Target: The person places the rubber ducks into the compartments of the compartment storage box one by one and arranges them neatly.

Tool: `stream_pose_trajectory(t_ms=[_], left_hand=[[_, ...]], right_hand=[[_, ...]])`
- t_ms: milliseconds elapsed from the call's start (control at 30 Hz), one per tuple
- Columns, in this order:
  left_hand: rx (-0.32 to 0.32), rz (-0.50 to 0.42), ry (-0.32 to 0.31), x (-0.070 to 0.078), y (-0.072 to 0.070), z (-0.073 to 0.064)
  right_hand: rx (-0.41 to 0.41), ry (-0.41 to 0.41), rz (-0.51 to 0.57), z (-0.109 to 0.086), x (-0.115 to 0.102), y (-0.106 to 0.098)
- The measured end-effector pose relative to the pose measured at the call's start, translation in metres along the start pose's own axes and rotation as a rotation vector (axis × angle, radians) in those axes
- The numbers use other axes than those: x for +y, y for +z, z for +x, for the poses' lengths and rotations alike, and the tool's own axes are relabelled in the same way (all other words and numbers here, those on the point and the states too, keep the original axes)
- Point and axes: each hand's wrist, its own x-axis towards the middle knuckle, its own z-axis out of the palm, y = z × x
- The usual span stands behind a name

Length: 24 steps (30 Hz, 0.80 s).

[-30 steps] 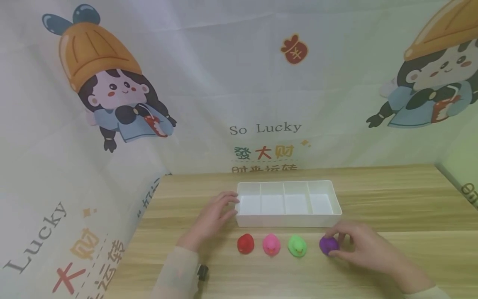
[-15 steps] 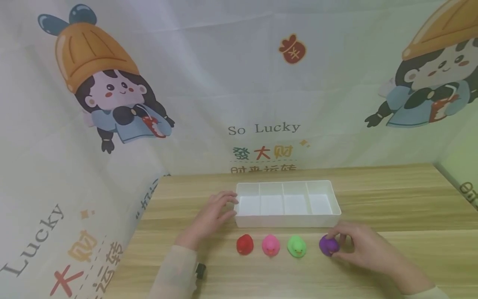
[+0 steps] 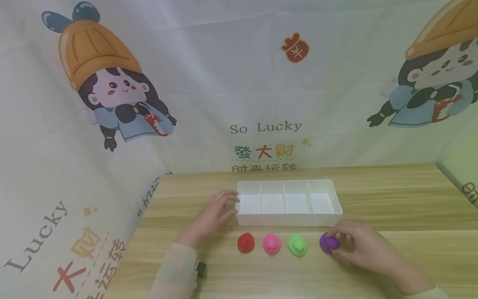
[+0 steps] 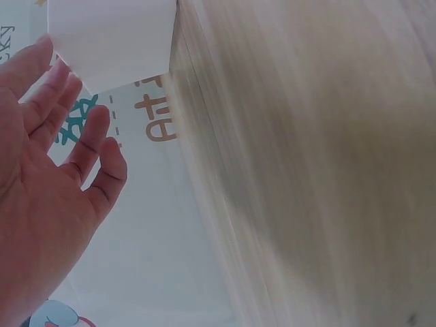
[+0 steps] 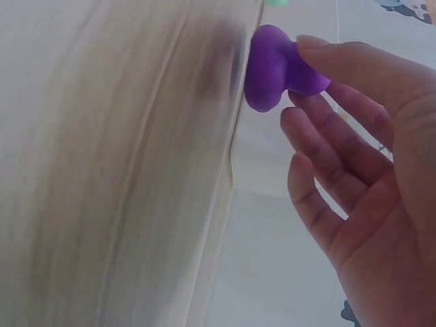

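Observation:
A purple rubber duck (image 3: 328,243) is pinched between the thumb and fingers of my right hand (image 3: 364,245), at the right end of a row of ducks. The right wrist view shows the thumb on the head of the purple duck (image 5: 269,68), with its base close to the tabletop. My left hand (image 3: 214,216) has its fingers loosely extended, fingertips right at the left end of a white divided tray (image 3: 289,220). In the left wrist view the fingers (image 4: 88,143) are spread beside the tray's end wall (image 4: 112,48). The tray's compartments hold nothing.
A red duck (image 3: 245,243), a pink duck (image 3: 271,243) and a green duck (image 3: 297,245) stand in a row in front of the tray on the wooden table (image 3: 392,199). A printed cloth (image 3: 209,83) hangs behind the table and at its sides.
The purple duck has turned slightly in my right hand's fingers. The left hand holds its place at the tray, and the other ducks have not moved; the head view shifts a little.

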Motion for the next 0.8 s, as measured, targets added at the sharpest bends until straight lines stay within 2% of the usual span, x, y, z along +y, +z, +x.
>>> stream_pose_trajectory(t_ms=[367,600,800], left_hand=[[0.013,-0.019,0.003,0.002,0.001,0.000],[0.015,-0.026,-0.006,0.003,0.002,0.001],[0.018,-0.018,-0.017,0.006,0.000,0.001]], right_hand=[[0.030,-0.034,0.000,0.007,-0.001,-0.002],[0.014,0.025,0.015,0.009,-0.005,-0.005],[0.040,-0.010,0.035,0.012,-0.009,-0.003]])
